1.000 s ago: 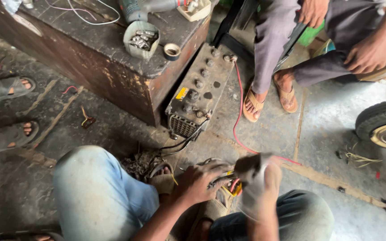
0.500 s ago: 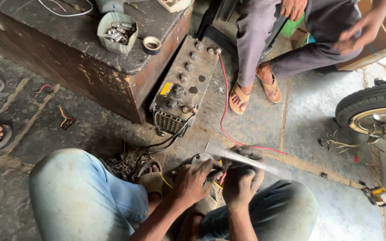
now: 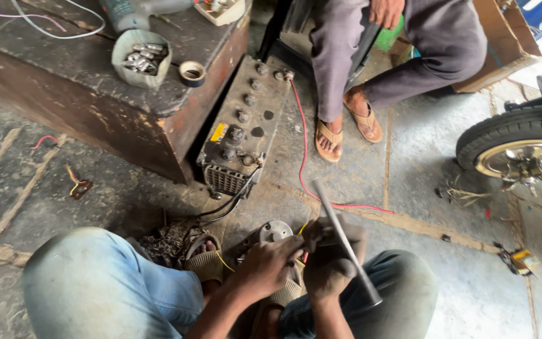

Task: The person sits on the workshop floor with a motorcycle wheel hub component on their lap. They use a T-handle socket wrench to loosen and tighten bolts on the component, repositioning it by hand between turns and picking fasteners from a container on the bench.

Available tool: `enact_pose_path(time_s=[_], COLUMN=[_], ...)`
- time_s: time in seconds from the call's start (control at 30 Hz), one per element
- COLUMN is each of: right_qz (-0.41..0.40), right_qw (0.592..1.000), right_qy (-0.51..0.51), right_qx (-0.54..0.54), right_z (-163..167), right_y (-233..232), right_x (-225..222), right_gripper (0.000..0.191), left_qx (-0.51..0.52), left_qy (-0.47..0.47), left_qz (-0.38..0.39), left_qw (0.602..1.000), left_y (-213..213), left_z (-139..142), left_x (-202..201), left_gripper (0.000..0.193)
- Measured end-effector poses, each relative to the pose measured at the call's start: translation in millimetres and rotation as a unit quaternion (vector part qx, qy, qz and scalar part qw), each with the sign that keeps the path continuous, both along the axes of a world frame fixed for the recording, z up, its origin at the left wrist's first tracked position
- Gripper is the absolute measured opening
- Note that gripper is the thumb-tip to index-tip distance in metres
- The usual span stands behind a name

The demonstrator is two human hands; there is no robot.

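Observation:
My right hand (image 3: 332, 258) grips a long thin metal rod (image 3: 345, 242) that slants from upper left to lower right over my right knee. My left hand (image 3: 268, 267) presses on a small round metal part (image 3: 275, 231) with yellow and red wires, held on the floor between my feet. Both hands are dirty and sit close together, touching near the part. What lies under the fingers of my left hand is hidden.
A grimy car battery (image 3: 244, 124) with black and red cables (image 3: 302, 150) leans against a rusty metal box (image 3: 95, 69) holding a tub of bolts (image 3: 142, 58) and a tape roll (image 3: 192, 73). Another person's sandalled feet (image 3: 346, 129) are beyond; a wheel (image 3: 522, 154) stands right.
The view has shifted closer and slightly left. The rod, blurred and swinging before, is now steady in my right hand. My left hand stays on the round part.

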State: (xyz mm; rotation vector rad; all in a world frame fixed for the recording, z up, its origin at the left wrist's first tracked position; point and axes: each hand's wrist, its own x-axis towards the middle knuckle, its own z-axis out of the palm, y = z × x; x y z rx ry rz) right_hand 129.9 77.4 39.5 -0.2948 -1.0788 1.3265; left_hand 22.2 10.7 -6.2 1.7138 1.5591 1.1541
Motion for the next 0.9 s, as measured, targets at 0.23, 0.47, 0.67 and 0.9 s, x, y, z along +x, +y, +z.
enact_pose_path(time_s=[0.23, 0.47, 0.67, 0.9], right_qz=[0.181, 0.045, 0.045, 0.139], right_qw=[0.964, 0.998, 0.998, 0.974], right_qy=[0.076, -0.019, -0.009, -0.094], right_qx=[-0.179, -0.035, -0.033, -0.155], right_z=[-37.5, -31.8, -25.4, -35.4], right_y=[14.3, 1.1, 6.0, 23.6], right_x=[26.1, 0.6, -21.8, 2.4], right_gripper=[0.048, 0.065, 0.051, 0.046], left_qx=[0.028, 0.038, -0.020, -0.053], left_qy=[-0.028, -0.017, -0.029, -0.008], left_qz=[-0.014, 0.037, 0.087, 0.005], left_qw=[0.999, 0.998, 0.996, 0.999], left_y=[-1.5, 18.3, 28.6, 27.5], left_z=[-23.2, -52.4, -47.7, -47.7], left_x=[-10.3, -20.4, -28.7, -26.2], left_gripper=[0.045, 0.038, 0.037, 0.034])
